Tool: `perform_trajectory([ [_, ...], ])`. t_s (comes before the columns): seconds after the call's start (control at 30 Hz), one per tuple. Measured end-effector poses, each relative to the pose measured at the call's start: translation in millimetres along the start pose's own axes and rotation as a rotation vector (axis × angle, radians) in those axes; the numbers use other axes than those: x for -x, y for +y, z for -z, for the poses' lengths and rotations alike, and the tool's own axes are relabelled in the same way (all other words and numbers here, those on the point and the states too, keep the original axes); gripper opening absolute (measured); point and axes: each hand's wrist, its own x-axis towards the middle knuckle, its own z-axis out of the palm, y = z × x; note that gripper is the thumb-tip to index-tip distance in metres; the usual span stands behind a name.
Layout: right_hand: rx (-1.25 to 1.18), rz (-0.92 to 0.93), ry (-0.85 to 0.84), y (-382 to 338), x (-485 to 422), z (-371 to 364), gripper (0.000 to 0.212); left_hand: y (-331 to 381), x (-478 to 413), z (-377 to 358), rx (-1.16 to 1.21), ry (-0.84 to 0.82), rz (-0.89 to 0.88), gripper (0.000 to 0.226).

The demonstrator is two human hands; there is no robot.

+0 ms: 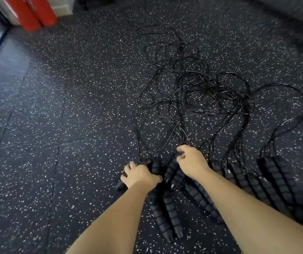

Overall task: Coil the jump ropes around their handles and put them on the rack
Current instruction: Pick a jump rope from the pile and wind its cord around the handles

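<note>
Lying on the speckled floor (pixel 55 107), the jump ropes (pixel 209 88) make a tangled heap, with their handles (pixel 275 176) side by side. The left grip (pixel 139 176) curls round one handle. The right grip (pixel 192 162) pinches the top of another.

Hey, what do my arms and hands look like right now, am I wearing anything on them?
Nothing worn shows. The left hand and right hand are bare: no gloves, rings or wristbands visible. The left forearm and right forearm are uncovered up to the frame edge, no sleeves.
</note>
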Motion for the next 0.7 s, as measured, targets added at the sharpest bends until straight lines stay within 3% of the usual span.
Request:
perform_trajectory([
  [0.17,-0.013,0.004,-0.005,-3,1,-2,0.039,-26,-7,14,-0.032,0.098,-0.029,0.052],
  [0.33,-0.025,0.004,-0.013,-10,2,-5,0.037,-37,-11,8,0.075,0.041,-0.001,0.074],
  [0.47,0.002,0.003,-0.016,-11,-1,-7,0.036,-36,-15,2,-0.037,0.023,-0.015,0.096],
  [0.6,0.013,0.0,-0.011,-8,-1,-6,0.036,-39,-17,-5,-0.245,0.115,-0.145,0.079],
  [0.7,0.03,0.001,-0.019,-8,0,-5,0.036,-40,-17,-2,-0.228,0.141,-0.163,0.069],
])
